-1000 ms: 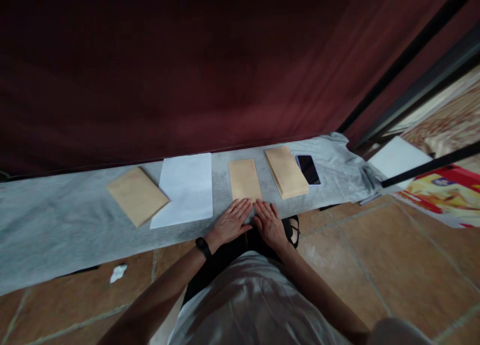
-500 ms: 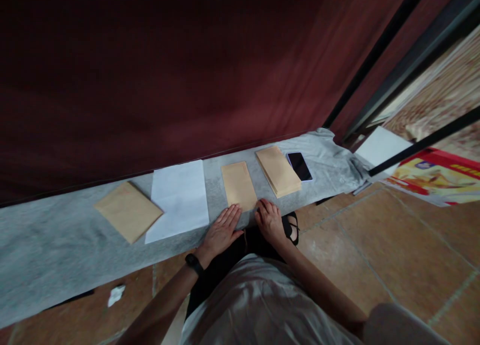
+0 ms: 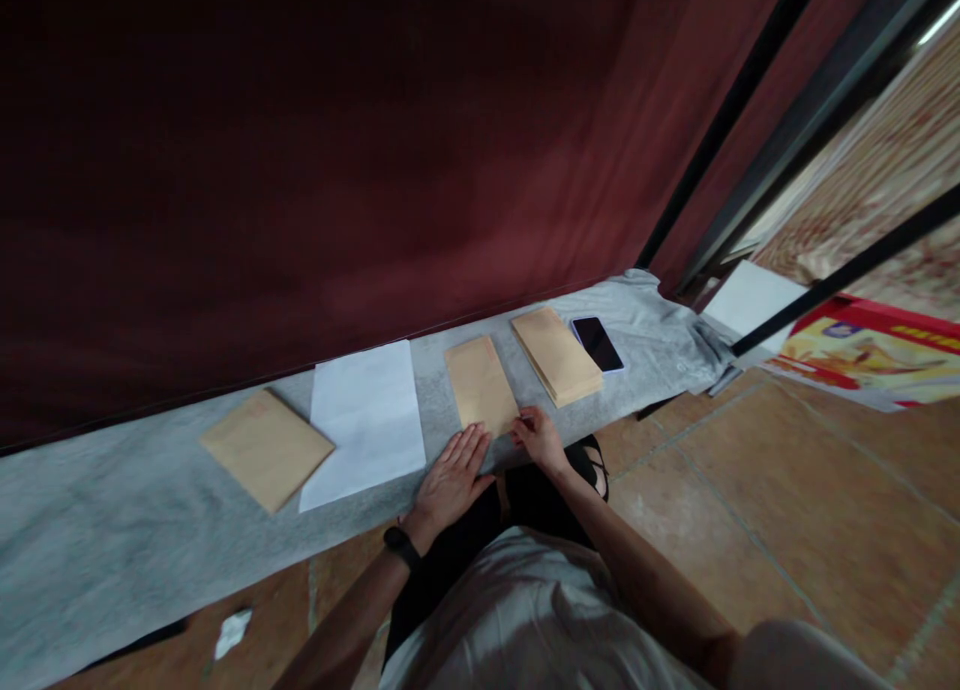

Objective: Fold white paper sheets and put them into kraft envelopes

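A single brown envelope (image 3: 480, 380) lies on the cloth-covered bench in front of me. Across its lower left corner, my left hand (image 3: 450, 475) rests flat with the fingers stretched out. At the lower right corner my right hand (image 3: 538, 437) has its fingers curled and pinched on the envelope's edge. To the right is a stack of brown envelopes (image 3: 556, 355). Left of my hands are white paper sheets (image 3: 367, 425), with another brown envelope or small pile (image 3: 266, 450) overlapping their left edge.
A phone (image 3: 598, 344) lies right of the stack. The narrow bench bears a grey cloth (image 3: 135, 515) and runs along a dark red wall (image 3: 375, 170). Black bars (image 3: 847, 270), a white box (image 3: 754, 305) and a red-yellow carton (image 3: 877, 355) stand at the right. White scrap (image 3: 233, 633) lies on the floor.
My right hand has gone from lying with bent fingers by the envelope's corner to pinching its edge. The left hand stays flat on the envelope. The view has shifted slightly.
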Motion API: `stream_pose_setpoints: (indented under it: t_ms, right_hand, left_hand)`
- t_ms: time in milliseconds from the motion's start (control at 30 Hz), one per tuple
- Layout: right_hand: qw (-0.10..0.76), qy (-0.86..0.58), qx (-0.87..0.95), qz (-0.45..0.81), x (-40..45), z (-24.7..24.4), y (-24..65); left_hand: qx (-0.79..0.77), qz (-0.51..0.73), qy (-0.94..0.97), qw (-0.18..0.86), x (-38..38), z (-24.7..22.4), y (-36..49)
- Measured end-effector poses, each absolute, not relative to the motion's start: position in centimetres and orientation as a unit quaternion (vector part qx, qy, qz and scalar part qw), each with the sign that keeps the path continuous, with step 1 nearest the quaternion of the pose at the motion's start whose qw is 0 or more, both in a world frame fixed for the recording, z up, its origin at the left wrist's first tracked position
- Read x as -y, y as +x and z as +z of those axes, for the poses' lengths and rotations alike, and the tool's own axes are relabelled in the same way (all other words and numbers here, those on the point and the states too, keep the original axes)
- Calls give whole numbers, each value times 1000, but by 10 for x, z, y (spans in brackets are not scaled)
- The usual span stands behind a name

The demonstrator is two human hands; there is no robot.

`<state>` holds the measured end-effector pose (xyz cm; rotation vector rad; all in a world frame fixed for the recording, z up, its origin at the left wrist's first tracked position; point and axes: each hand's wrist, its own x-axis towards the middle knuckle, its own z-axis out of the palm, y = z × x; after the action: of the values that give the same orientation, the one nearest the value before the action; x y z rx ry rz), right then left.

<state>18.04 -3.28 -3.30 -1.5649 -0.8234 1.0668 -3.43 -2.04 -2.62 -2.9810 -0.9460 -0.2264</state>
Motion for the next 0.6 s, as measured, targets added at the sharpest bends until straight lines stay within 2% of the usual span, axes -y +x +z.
stream_pose_setpoints:
  t_ms: [333, 600]
  right_hand:
    - [566, -629, 257, 467, 24, -32, 188]
    - [611, -659, 244, 365, 7, -3, 287]
  left_hand:
    - [359, -143, -922, -37, 20, -26, -38]
    - [346, -191, -918, -14, 15, -39, -40]
